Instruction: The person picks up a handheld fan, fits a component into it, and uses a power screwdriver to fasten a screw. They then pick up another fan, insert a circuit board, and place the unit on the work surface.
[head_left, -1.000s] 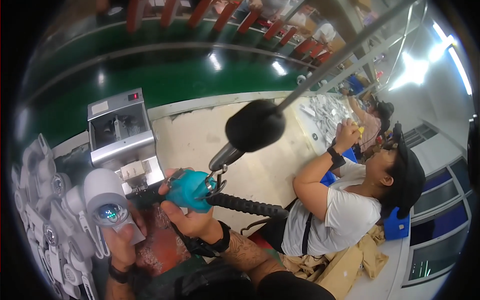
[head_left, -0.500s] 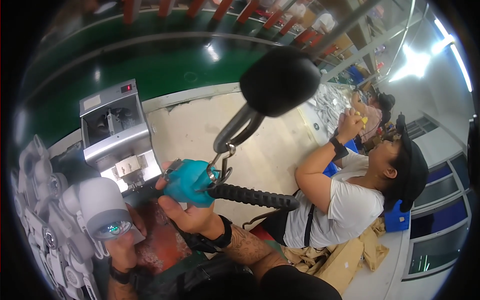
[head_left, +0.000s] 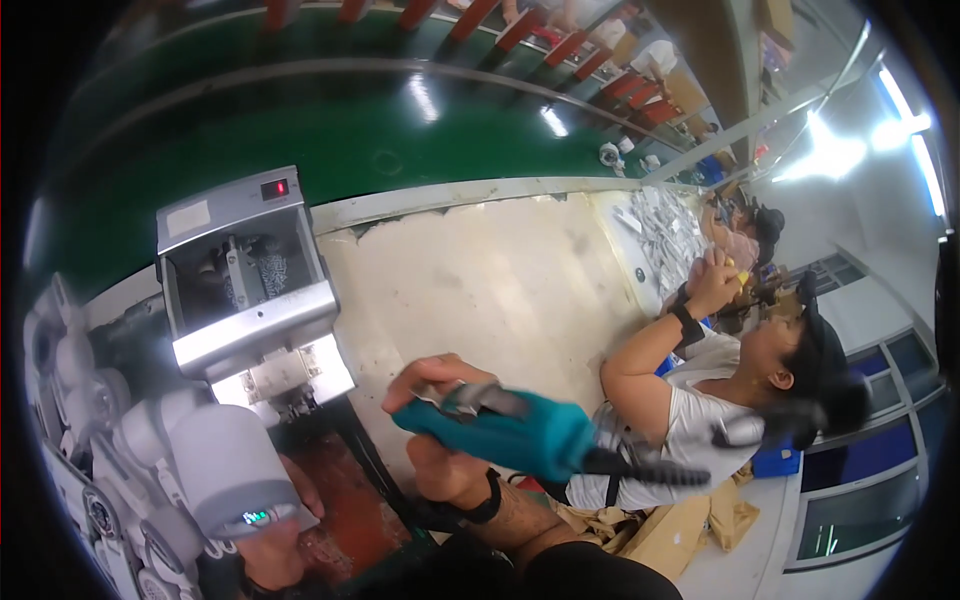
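Note:
My right hand (head_left: 440, 470) is closed round a teal electric screwdriver (head_left: 530, 437), tilted over the near part of the pale bench top. Its black ribbed cord sleeve (head_left: 655, 472) trails right from the tool's end. A metal hook or bail lies along the tool's upper side. At lower left, my left hand (head_left: 275, 550) grips a white-and-grey rounded device (head_left: 225, 455) with a small lit green display. The device covers most of its fingers. Just beyond it stands a silver screw feeder (head_left: 245, 270) with dark screws in its tray and a red-lit readout.
Several white-and-grey devices (head_left: 65, 390) are piled along the left. A co-worker in a white shirt (head_left: 665, 400) stands at the right, hands raised. Small silvery parts (head_left: 660, 235) lie on the bench's far right end. Brown bags (head_left: 690, 520) lie at lower right; a black hanger (head_left: 840, 412) blurs nearby.
My right hand has moved right and slightly down, swinging the screwdriver to point its corded end rightward. The black hanger has dropped to the right. The view has shifted slightly.

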